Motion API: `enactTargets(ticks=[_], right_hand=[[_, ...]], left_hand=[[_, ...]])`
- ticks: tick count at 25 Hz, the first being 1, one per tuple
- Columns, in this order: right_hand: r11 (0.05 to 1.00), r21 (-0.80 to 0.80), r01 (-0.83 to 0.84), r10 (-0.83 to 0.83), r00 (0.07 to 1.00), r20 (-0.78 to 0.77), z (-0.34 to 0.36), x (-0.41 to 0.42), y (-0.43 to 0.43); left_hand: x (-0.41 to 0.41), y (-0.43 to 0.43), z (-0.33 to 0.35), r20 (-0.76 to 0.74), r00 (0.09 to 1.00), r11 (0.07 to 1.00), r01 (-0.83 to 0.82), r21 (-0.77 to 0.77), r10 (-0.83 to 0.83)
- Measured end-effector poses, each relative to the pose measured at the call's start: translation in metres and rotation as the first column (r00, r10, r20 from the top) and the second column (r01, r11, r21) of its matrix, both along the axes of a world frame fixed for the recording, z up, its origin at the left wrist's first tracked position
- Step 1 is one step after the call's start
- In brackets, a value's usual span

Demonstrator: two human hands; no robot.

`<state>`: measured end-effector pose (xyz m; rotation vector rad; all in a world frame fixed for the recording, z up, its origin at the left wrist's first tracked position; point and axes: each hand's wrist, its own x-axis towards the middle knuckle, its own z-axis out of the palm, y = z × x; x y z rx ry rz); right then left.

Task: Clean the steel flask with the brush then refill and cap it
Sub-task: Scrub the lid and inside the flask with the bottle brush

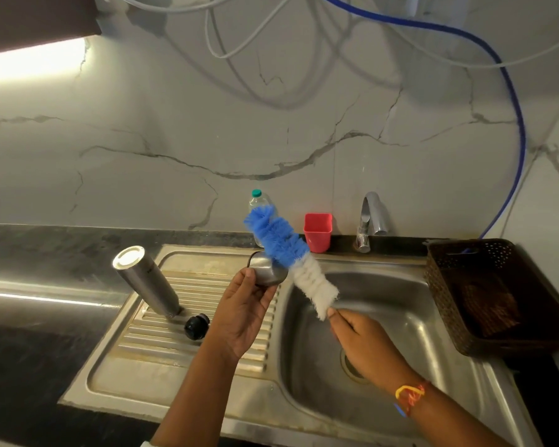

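Left hand point(239, 314): fingers curled round steel cup point(268, 271)
Right hand point(365, 343): pinches bottle brush point(292, 259) below bristles
Steel flask point(146, 282): upended on drainboard point(200, 285), black stopper point(197, 326) beside

You're in a home kitchen. Below your fingers point(334, 316) sits a steel sink point(400, 301), its ribbed draining board point(200, 285) to their left and a brown basket point(459, 285) to their right. Beyond them a tap point(370, 217) and a red cup point(318, 232) stand on a dark counter point(46, 253) against a marble-patterned wall point(175, 124), with a plastic bottle point(258, 201) alongside.
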<state>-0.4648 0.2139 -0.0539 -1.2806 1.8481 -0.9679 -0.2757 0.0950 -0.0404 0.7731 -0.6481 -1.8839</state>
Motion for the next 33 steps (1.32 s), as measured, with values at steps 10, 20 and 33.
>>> enactTargets(ticks=[10, 20, 33], right_hand=[[0.995, 0.095, -0.043, 0.031, 0.992, 0.126, 0.007, -0.001, -0.005], [0.998, 0.057, -0.003, -0.005, 0.989, 0.146, 0.014, 0.002, -0.012], [0.933, 0.314, -0.173, -0.198, 0.482, 0.854, 0.034, 0.026, 0.000]], left_hand=[[-0.006, 0.004, 0.006, -0.025, 1.000, 1.000, -0.003, 0.018, 0.004], [-0.017, 0.008, 0.007, -0.134, 0.991, 0.993, 0.026, 0.119, -0.010], [-0.037, 0.016, -0.004, 0.073, 0.997, 0.981, 0.012, -0.195, 0.003]])
